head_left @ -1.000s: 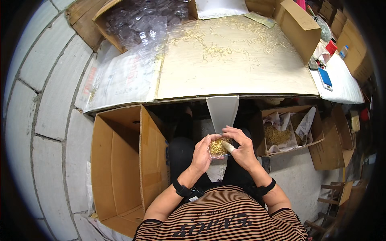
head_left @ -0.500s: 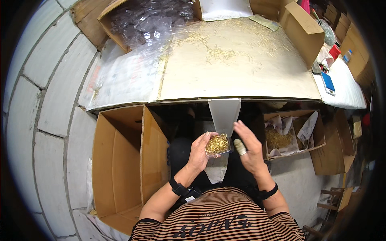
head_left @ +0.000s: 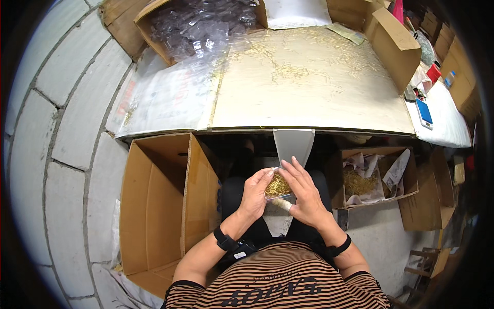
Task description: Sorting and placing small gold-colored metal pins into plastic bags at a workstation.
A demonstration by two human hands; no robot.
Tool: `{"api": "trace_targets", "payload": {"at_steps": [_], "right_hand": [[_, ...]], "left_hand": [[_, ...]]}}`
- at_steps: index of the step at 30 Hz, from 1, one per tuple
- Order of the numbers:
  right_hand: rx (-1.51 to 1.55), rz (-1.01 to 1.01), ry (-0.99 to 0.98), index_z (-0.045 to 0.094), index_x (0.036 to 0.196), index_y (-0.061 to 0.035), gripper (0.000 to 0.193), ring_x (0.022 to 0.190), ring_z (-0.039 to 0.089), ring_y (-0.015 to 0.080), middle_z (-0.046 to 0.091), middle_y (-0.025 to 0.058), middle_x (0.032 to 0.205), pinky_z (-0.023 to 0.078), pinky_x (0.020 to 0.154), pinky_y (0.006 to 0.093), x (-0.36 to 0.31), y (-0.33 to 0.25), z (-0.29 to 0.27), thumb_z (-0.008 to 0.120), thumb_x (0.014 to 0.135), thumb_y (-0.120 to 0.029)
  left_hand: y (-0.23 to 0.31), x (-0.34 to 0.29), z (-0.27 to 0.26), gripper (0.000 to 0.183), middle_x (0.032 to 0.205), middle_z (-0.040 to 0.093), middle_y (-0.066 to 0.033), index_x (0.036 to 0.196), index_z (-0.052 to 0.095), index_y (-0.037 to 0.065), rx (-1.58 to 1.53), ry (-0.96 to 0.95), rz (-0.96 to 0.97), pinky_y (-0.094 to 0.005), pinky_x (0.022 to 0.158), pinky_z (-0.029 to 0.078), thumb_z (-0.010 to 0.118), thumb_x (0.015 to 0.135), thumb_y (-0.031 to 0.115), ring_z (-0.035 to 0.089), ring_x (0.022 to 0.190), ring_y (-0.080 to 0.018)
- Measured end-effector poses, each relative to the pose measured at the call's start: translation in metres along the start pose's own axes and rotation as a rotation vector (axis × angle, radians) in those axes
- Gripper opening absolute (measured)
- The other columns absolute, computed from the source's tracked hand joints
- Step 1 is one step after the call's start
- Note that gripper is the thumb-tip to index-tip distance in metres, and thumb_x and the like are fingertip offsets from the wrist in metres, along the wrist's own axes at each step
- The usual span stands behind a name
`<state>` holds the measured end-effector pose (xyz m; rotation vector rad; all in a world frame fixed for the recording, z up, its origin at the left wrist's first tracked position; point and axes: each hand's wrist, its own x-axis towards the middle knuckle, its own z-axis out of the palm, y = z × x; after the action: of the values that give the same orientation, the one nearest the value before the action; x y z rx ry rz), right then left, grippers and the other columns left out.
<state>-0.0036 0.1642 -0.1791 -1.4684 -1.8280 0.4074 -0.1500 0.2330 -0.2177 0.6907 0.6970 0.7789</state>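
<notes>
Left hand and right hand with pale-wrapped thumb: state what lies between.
Head view: a clear plastic box filled with thin gold-coloured strands lies between the left hand and right hand.

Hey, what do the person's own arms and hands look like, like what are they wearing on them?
Short sleeves striped tan and black, edged in black. Both wrists carry a black band: the left wristband has a thicker block, the right wristband looks plainer. A pale covering wraps the right thumb. No gloves.
</notes>
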Motion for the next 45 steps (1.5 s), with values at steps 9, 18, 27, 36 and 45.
{"api": "trace_targets", "payload": {"at_steps": [9, 18, 27, 36, 45], "right_hand": [[0.126, 0.092, 0.057, 0.046, 0.128, -0.0035, 0.065, 0.133, 0.031, 0.0341, 0.042, 0.0144, 0.137, 0.031, 0.106, 0.0424, 0.016, -0.006, 0.012, 0.074, 0.07, -0.01], [0.204, 0.127, 0.186, 0.051, 0.123, -0.0003, 0.045, 0.123, 0.046, 0.0315, 0.05, 0.0167, 0.131, 0.036, 0.101, 0.0376, 0.03, -0.008, 0.003, 0.065, 0.082, -0.011], [0.276, 0.348, 0.303, 0.05, 0.127, -0.0001, 0.04, 0.106, 0.056, 0.0197, 0.057, 0.0109, 0.12, 0.043, 0.089, 0.0277, 0.034, 0.028, -0.01, 0.047, 0.087, 0.002], [0.034, 0.477, 0.287, 0.046, 0.133, -0.0063, 0.037, 0.092, 0.058, 0.015, 0.061, 0.0123, 0.102, 0.048, 0.081, 0.0269, 0.093, 0.006, -0.002, 0.043, 0.096, -0.007], [-0.176, 0.444, 0.077, 0.047, 0.133, -0.007, 0.038, 0.092, 0.057, 0.0125, 0.062, 0.0089, 0.103, 0.042, 0.082, 0.0245, 0.101, 0.014, 0.023, 0.044, 0.095, -0.005]], "left_hand": [[0.016, -0.006, 0.002, 0.026, 0.099, 0.063, -0.0084, 0.113, 0.054, -0.001, 0.087, -0.009, -0.007, -0.0275, 0.071, 0.055, 0.049, 0.095, 0.018, 0.063, 0.086, -0.0142], [0.094, -0.025, -0.052, 0.029, 0.094, 0.064, -0.0071, 0.108, 0.056, 0.003, -0.003, 0.06, 0.043, -0.029, 0.054, 0.058, 0.049, 0.095, 0.028, 0.066, 0.079, -0.0152], [0.172, -0.077, -0.236, 0.035, 0.097, 0.062, -0.0071, 0.107, 0.056, 0.005, 0.093, 0.563, 0.504, -0.0276, 0.054, 0.055, 0.038, 0.098, 0.033, 0.064, 0.08, -0.0147], [-0.042, -0.057, -0.436, 0.019, 0.094, 0.063, -0.0051, 0.108, 0.06, 0.006, -0.008, 0.994, 0.086, -0.0305, 0.062, 0.055, 0.051, 0.093, 0.013, 0.063, 0.078, -0.0141], [-0.19, -0.012, -0.438, 0.01, 0.078, 0.06, -0.003, 0.094, 0.063, 0.006, -0.023, 0.961, -0.409, -0.0302, 0.054, 0.049, 0.056, 0.087, 0.007, 0.057, 0.063, -0.0148]]}}
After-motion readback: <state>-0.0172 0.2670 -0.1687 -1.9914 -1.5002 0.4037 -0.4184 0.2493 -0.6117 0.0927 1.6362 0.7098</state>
